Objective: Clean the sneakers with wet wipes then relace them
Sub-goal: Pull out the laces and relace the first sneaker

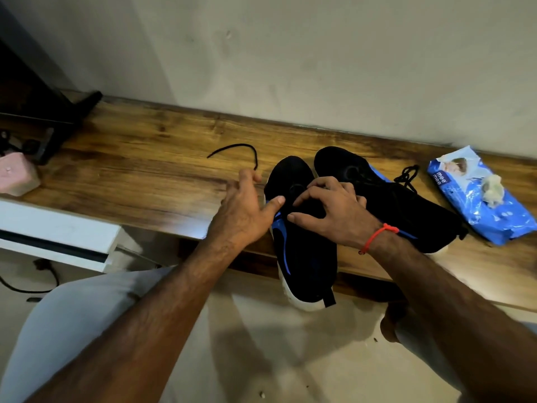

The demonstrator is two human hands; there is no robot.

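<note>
Head view: relacing stage, near sneaker [302, 245] overhanging the shelf's front edge.
Left hand [247, 210] pinched the black lace [250, 152], probably keeping it taut; right hand [334, 210], fingers curled, worked the eyelets. Second sneaker [386, 196] sat beside the wipes pack [479, 199].

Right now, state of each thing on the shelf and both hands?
near sneaker: flat, heel overhanging the edge
far sneaker: laced, flat
loose lace: pinched by left hand
right hand: fingers curled at near sneaker's eyelets
wipes pack: open, used wipe on top
</note>
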